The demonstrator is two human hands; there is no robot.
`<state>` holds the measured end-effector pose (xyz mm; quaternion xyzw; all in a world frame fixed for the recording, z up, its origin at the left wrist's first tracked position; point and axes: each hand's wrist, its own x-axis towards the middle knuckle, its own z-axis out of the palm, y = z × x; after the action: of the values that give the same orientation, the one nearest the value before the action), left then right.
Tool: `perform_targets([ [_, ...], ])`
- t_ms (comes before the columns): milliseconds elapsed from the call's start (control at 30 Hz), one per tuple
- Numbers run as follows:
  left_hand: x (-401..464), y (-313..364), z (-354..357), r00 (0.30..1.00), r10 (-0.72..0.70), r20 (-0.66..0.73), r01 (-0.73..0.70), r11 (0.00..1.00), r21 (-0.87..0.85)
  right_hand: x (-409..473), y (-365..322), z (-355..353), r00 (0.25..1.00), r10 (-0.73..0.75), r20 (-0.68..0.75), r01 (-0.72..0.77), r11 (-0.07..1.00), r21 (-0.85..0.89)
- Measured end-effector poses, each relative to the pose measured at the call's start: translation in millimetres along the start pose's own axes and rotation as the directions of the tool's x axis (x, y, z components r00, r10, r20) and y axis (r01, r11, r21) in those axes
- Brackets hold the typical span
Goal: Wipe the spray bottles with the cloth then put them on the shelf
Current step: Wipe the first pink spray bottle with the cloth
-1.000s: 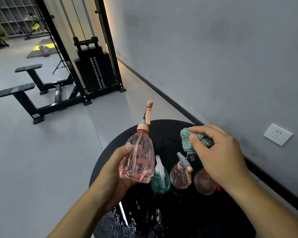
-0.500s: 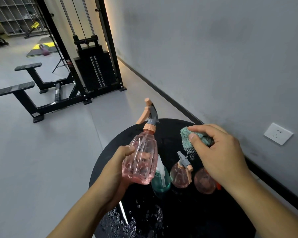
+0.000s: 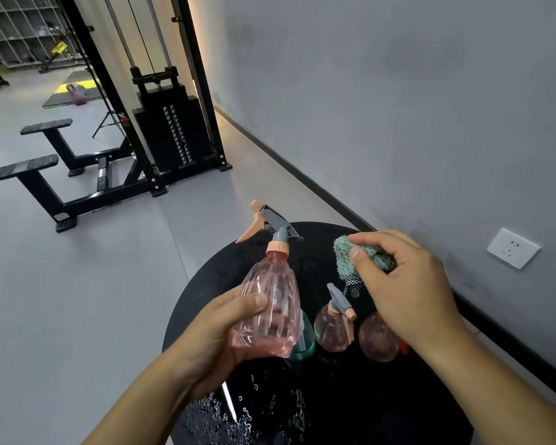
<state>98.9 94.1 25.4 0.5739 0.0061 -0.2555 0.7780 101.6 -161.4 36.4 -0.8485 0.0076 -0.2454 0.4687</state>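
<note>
A round black bench (image 3: 414, 412) is sitting beside a grey wall, its near surface beaded with water droplets (image 3: 225, 419), and three spray bottles are standing on it: a teal bottle (image 3: 304, 343) mostly hidden, a small pink bottle (image 3: 331, 329) and a round pink bottle (image 3: 377, 340). Above its left edge, the left hand (image 3: 219, 332) is gripping a larger clear pink spray bottle (image 3: 268, 313), fingers and thumb curled round its body. Over the last second this bottle is being turned: its trigger head (image 3: 270, 223), which was facing the camera edge-on, is now pointing left and tilting away. The right hand (image 3: 405, 290) is staying just beside it, pinching a bunched teal cloth (image 3: 347, 255), not yet touching the bottle. Judging by this, a fresh side is being presented for wiping; no shelf is visible close by.
</note>
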Motion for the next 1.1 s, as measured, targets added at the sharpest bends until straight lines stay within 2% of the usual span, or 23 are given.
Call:
perform_targets([
  [267, 1, 1, -1, 0.999, -0.009, -0.047, 0.011, 0.999, 0.044, 1, -6, -3, 0.999, -0.010, -0.042, 0.013, 0.998, 0.058],
  [367, 6, 1, -2, 0.999, -0.035, 0.002, 0.035, 0.988, 0.149, 0, -8, -3, 0.998, -0.030, -0.048, 0.033, 0.997, 0.074],
  [500, 1, -9, 0, 0.992, -0.089, 0.086, 0.071, 0.978, 0.198, -1, -10, -3, 0.996, -0.068, -0.063, 0.073, 0.995, 0.071],
  [600, 1, -12, 2, 0.994, -0.050, 0.095, 0.025, 0.968, 0.250, -3, -10, -1, 0.994, -0.109, 0.001, 0.109, 0.994, 0.011],
  [700, 2, -7, 5, 0.999, 0.016, 0.035, -0.026, 0.949, 0.314, -4, -8, 0, 0.987, -0.101, 0.125, 0.110, 0.992, -0.062],
  [867, -1, -5, 3, 0.996, 0.069, 0.050, -0.084, 0.910, 0.406, -6, -8, 1, 0.962, -0.149, 0.229, 0.184, 0.973, -0.138],
  [1000, -3, -1, 6, 0.996, 0.063, 0.065, -0.086, 0.890, 0.448, 0, -4, -2, 0.985, -0.061, 0.161, 0.082, 0.988, -0.128],
  [1100, -4, 0, 8, 0.996, 0.062, 0.058, -0.082, 0.881, 0.466, -5, -6, 1, 0.980, -0.084, 0.178, 0.110, 0.984, -0.140],
])
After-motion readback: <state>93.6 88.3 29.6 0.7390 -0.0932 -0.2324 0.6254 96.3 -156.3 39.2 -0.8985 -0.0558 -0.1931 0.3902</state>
